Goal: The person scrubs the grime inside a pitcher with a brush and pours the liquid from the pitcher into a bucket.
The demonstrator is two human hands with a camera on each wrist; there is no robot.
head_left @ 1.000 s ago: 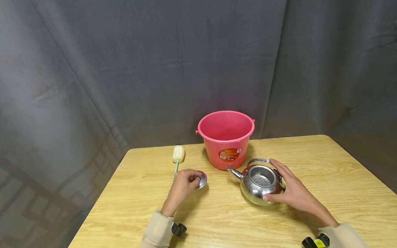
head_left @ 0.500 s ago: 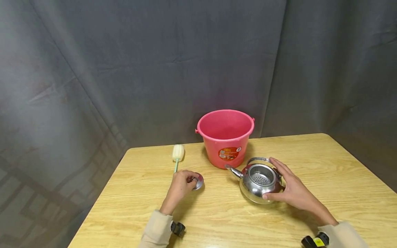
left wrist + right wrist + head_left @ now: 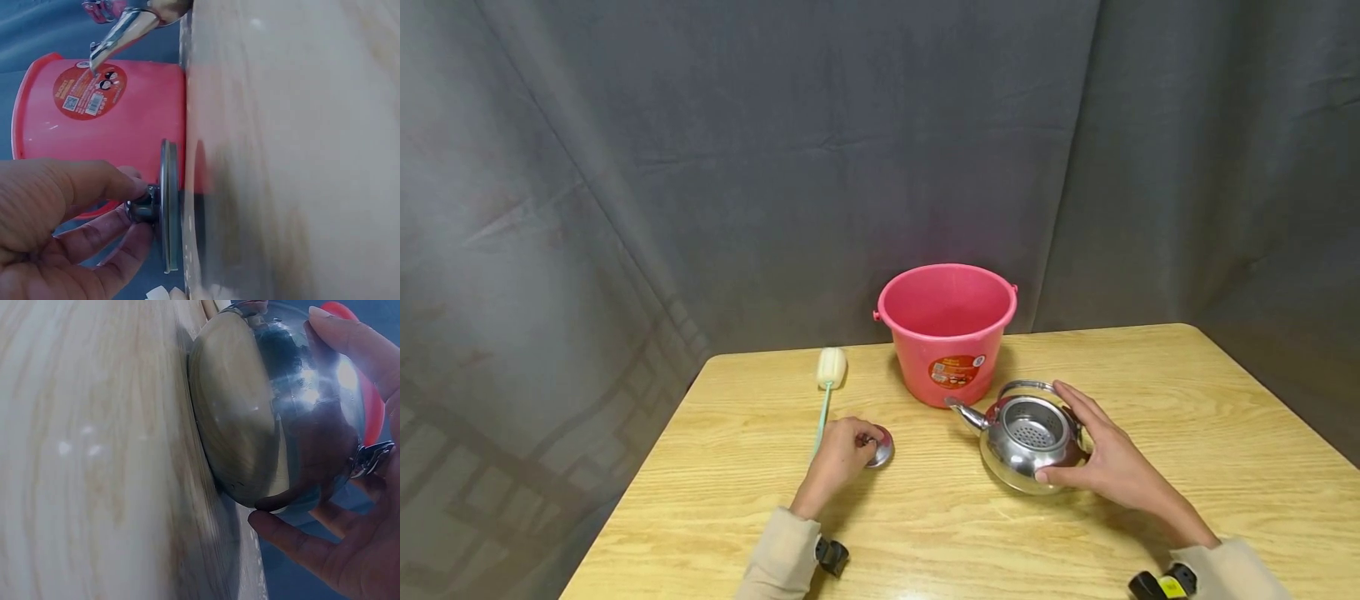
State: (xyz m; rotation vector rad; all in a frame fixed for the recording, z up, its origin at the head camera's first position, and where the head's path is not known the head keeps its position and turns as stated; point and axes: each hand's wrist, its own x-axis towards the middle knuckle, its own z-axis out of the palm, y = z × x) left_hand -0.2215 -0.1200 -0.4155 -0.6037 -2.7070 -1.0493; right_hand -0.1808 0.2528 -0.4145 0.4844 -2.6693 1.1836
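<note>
My left hand (image 3: 838, 454) pinches the knob of a round steel lid (image 3: 884, 447) between thumb and fingers. In the left wrist view the lid (image 3: 169, 212) is level, its underside close over the tabletop. To the right stands a shiny steel teapot (image 3: 1017, 468), uncovered, with a perforated strainer (image 3: 1032, 431) inside its mouth and its spout pointing left. My right hand (image 3: 1112, 467) holds the teapot's body from the right, thumb on the near side and fingers towards the far side by the raised handle. The right wrist view shows fingertips against the rounded teapot wall (image 3: 281, 419).
A pink bucket (image 3: 917, 367) with a red label stands at the back, just behind the teapot's spout. Left of it lies a sponge brush (image 3: 831, 369) with a pale green handle, partly behind my left hand. A grey curtain (image 3: 775, 208) hangs behind the wooden table (image 3: 715, 483).
My left hand has lowered the lid towards the table and slightly nearer me, turning it from tilted to flat. The right hand and teapot have stayed in place.
</note>
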